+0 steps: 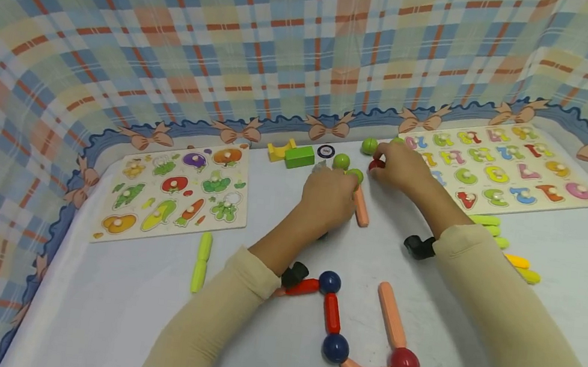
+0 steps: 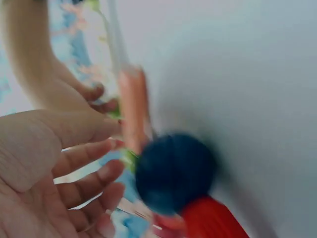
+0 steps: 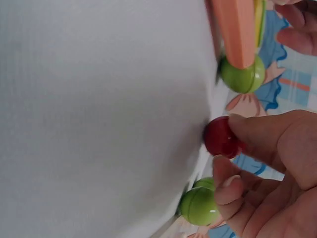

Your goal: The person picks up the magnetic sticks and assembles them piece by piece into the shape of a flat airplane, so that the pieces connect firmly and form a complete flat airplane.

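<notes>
Red ball [image 1: 376, 165], table's [image 1: 95, 306] far side: right hand [image 1: 403, 167] pinches it thumb-to-finger, likely because it's small and round. Left hand [image 1: 329, 198] at its 8 o'clock, near peach rod [image 1: 361, 209]; can't tell grip. Puzzle boards at 3 [image 1: 481, 168] and 9, probably sidelined for working room.

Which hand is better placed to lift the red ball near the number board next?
Probably the right hand: it pinches the red ball between thumb and finger, while the left hand is farther off, near the far salmon stick.
</notes>
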The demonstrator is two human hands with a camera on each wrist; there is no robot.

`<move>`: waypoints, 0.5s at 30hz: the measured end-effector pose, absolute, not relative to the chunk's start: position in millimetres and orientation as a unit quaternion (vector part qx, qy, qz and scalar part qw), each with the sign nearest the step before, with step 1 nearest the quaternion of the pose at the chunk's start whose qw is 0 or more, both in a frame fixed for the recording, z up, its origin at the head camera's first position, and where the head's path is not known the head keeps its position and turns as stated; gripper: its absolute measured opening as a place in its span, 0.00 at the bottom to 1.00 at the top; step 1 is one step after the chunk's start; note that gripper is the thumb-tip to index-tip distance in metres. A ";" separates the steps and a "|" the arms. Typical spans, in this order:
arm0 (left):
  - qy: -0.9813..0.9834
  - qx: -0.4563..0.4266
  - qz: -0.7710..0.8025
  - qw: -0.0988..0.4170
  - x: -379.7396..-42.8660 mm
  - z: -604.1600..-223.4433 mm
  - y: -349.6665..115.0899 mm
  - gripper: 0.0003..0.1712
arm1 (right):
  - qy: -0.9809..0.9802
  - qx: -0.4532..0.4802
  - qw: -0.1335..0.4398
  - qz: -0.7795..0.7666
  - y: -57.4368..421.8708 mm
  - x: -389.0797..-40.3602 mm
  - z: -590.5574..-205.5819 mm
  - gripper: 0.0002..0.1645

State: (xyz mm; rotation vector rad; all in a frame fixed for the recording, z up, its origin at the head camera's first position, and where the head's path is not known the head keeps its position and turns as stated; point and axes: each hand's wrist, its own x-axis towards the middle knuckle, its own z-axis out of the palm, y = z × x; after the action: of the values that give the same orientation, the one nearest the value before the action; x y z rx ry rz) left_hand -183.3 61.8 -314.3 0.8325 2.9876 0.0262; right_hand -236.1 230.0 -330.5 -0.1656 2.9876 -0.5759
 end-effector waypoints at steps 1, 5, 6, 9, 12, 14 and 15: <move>0.959 0.281 0.019 0.018 -175.4 -312.7 62.2 0.16 | 0.980 -0.047 0.054 -0.188 230.3 -232.3 -328.7 0.20; 0.937 0.337 0.070 0.055 -137.4 -303.8 63.1 0.16 | 0.974 -0.024 0.102 -0.201 232.9 -214.7 -322.5 0.19; 0.930 0.351 0.076 0.073 -126.6 -301.6 63.2 0.18 | 0.971 -0.021 0.117 -0.207 234.0 -210.0 -321.5 0.19; 0.909 0.387 0.080 0.134 -96.8 -298.7 62.9 0.20 | 0.960 -0.026 0.158 -0.231 237.2 -196.5 -318.9 0.20; 0.892 0.411 0.054 0.182 -73.6 -302.2 62.3 0.20 | 0.950 -0.038 0.193 -0.243 239.8 -185.0 -317.0 0.21; 0.882 0.417 0.037 0.214 -62.9 -307.6 62.5 0.22 | 0.942 -0.044 0.215 -0.254 242.0 -178.5 -316.6 0.22; 0.879 0.420 0.028 0.226 -58.3 -310.0 62.8 0.24 | 0.938 -0.048 0.227 -0.259 243.3 -175.5 -316.5 0.22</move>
State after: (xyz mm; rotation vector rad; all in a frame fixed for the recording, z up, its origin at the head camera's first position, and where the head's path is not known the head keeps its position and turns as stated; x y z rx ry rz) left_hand -58.3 62.8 -310.0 1.1569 2.4231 0.0777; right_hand -175.5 243.3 -316.5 -0.1321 2.5836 -0.7148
